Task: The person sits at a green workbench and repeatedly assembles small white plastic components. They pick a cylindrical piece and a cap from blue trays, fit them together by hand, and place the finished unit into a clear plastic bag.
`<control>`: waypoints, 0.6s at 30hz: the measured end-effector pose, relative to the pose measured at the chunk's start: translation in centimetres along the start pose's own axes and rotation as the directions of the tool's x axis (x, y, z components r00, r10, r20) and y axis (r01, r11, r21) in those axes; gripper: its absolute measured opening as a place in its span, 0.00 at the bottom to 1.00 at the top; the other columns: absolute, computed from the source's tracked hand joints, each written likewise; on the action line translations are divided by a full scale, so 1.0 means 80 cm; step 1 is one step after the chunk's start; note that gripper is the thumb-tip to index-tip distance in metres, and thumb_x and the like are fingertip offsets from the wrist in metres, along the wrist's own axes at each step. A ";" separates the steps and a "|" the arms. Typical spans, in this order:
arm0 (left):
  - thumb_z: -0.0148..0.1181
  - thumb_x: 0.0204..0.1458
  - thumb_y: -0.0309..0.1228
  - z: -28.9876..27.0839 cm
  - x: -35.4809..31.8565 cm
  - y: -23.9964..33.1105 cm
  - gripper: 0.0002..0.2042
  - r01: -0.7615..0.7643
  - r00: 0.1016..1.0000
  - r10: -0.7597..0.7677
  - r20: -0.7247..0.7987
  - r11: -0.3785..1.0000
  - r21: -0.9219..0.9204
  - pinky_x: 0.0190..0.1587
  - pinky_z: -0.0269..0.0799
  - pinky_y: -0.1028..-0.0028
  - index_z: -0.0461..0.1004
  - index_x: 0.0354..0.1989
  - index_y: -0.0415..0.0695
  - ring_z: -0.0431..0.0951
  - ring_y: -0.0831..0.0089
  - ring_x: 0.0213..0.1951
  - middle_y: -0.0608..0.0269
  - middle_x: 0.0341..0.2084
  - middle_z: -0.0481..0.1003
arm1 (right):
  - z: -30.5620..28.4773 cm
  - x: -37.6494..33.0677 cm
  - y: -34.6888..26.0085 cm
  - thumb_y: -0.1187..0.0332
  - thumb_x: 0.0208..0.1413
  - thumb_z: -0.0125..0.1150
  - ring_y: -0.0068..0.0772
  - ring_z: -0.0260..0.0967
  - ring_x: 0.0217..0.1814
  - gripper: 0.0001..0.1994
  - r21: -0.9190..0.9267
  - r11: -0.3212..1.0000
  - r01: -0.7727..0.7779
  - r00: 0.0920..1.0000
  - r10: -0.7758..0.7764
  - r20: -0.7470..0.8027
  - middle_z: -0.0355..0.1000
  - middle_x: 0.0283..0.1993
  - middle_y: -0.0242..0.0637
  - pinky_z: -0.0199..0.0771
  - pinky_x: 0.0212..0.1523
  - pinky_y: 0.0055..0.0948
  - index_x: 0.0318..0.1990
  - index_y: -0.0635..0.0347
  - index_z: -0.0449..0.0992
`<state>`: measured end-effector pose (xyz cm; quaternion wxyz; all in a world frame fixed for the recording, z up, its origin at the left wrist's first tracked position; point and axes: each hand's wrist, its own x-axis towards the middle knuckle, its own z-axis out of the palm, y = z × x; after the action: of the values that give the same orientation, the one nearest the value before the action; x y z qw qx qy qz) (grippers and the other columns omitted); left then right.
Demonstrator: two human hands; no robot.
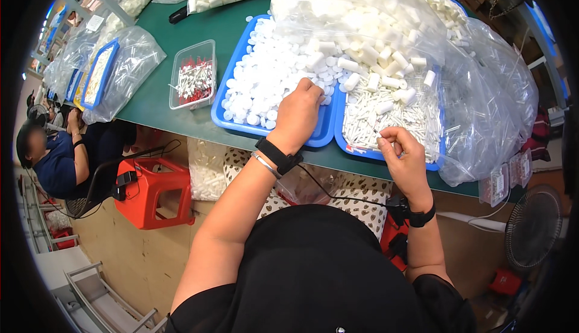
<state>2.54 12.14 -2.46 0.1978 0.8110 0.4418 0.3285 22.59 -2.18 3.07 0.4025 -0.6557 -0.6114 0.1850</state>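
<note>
My left hand (297,116) reaches into a blue tray (224,111) full of small white round caps (265,74), fingers curled down among them near the tray's right side. My right hand (403,157) hovers over the front edge of a second blue tray (339,141) that holds thin white tubes (386,116). Its fingertips pinch a small white piece, too small to identify. A black band sits on each wrist, and a thin cable runs between them.
A clear plastic box (193,75) of red-and-white parts stands left of the cap tray on the green table (163,92). Big clear bags of white cylinders (362,19) pile up behind the trays. A seated person (57,158), a red stool (151,191) and a fan (534,227) are nearby.
</note>
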 end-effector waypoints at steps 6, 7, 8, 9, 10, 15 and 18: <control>0.58 0.60 0.30 -0.022 -0.011 0.016 0.07 0.251 0.965 -0.259 0.045 0.857 -0.450 0.34 0.74 0.74 0.77 0.41 0.40 0.79 0.72 0.32 0.62 0.34 0.77 | 0.007 -0.002 -0.023 0.73 0.52 0.67 0.27 0.61 0.28 0.04 0.028 0.998 0.055 0.998 -0.055 0.005 0.71 0.28 0.33 0.63 0.31 0.27 0.35 0.61 0.79; 0.57 0.61 0.30 -0.025 -0.018 0.019 0.08 0.341 0.935 -0.323 0.149 0.694 -0.634 0.35 0.75 0.76 0.76 0.43 0.39 0.79 0.75 0.33 0.63 0.34 0.77 | 0.009 -0.003 -0.026 0.72 0.52 0.68 0.28 0.62 0.29 0.04 0.040 0.997 0.063 0.998 -0.063 0.010 0.70 0.28 0.33 0.64 0.32 0.28 0.35 0.61 0.80; 0.56 0.62 0.31 -0.029 -0.027 0.022 0.09 0.419 0.896 -0.358 0.262 0.485 -0.768 0.36 0.75 0.78 0.75 0.45 0.38 0.79 0.77 0.34 0.64 0.35 0.77 | 0.013 -0.006 -0.028 0.72 0.52 0.68 0.29 0.62 0.30 0.04 0.042 0.997 0.065 0.997 -0.066 0.025 0.70 0.28 0.33 0.64 0.32 0.28 0.35 0.61 0.80; 0.56 0.63 0.32 -0.032 -0.037 0.024 0.10 0.478 0.852 -0.361 0.378 0.244 -0.844 0.36 0.76 0.80 0.74 0.47 0.37 0.78 0.79 0.35 0.65 0.35 0.77 | 0.016 -0.008 -0.029 0.72 0.52 0.68 0.30 0.63 0.30 0.04 0.045 0.997 0.067 0.997 -0.069 0.040 0.70 0.28 0.33 0.64 0.33 0.29 0.35 0.61 0.80; 0.56 0.63 0.32 -0.032 -0.046 0.025 0.11 0.508 0.819 -0.338 0.463 0.054 -0.860 0.38 0.76 0.80 0.73 0.48 0.37 0.79 0.79 0.35 0.65 0.35 0.77 | 0.019 -0.009 -0.031 0.72 0.52 0.68 0.31 0.63 0.31 0.04 0.047 0.996 0.069 0.996 -0.072 0.055 0.70 0.28 0.34 0.65 0.33 0.29 0.34 0.61 0.80; 0.56 0.63 0.33 -0.026 -0.094 0.028 0.14 0.532 0.731 -0.182 0.658 -0.453 -0.716 0.40 0.77 0.83 0.70 0.51 0.36 0.77 0.80 0.36 0.64 0.37 0.75 | 0.031 -0.015 -0.040 0.73 0.52 0.68 0.33 0.65 0.32 0.04 0.041 0.995 0.096 0.988 -0.100 0.118 0.71 0.28 0.35 0.65 0.34 0.30 0.34 0.60 0.79; 0.54 0.64 0.38 -0.030 -0.106 0.036 0.16 0.512 0.691 -0.169 0.703 -0.573 -0.640 0.37 0.73 0.82 0.70 0.51 0.36 0.73 0.80 0.35 0.64 0.37 0.74 | 0.035 -0.018 -0.039 0.73 0.53 0.67 0.34 0.65 0.31 0.03 0.046 0.995 0.094 0.984 -0.099 0.149 0.71 0.27 0.35 0.65 0.34 0.31 0.34 0.60 0.79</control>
<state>-0.81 3.50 -2.09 0.9110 0.0737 0.2209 0.3404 18.24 -2.89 3.33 0.3763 -0.6015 -0.6675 0.2262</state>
